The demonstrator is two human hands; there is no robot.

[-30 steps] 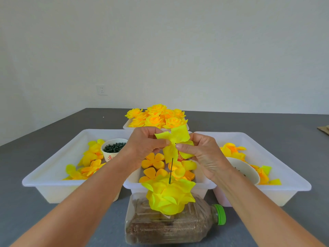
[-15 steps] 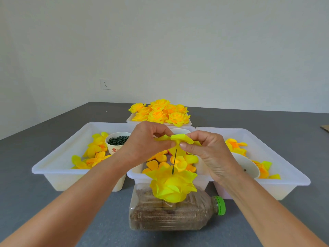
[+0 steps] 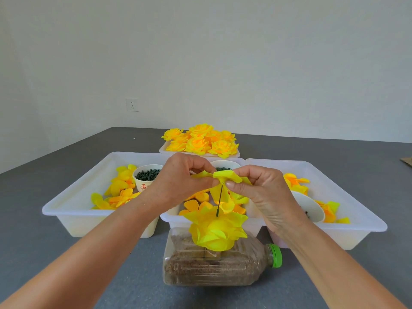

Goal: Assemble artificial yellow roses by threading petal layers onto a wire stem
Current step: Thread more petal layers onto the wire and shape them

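Two hands pinch one yellow petal layer (image 3: 224, 176) at the top of a wire stem (image 3: 220, 200).

Above the bottle (image 3: 219, 267) lying on the table, the left hand (image 3: 180, 186) pinches the layer's left edge, the right hand (image 3: 263, 192) its right. The stem rises from a half-built rose (image 3: 215, 230) resting on the bottle; white trays (image 3: 73, 210) of petals stand behind it.

The petal layer (image 3: 225, 176) is seen as thin, matt yellow fabric, as is the half-built rose (image 3: 217, 233). The wire stem (image 3: 219, 201) appears dark and thin. The trays (image 3: 73, 210) are made of smooth, slightly glossy white plastic. The bottle (image 3: 214, 266) is of clear, ribbed plastic, filled with brown grain and closed by a green plastic cap (image 3: 276, 255). The worktop (image 3: 33, 253) is shown grey and matt.
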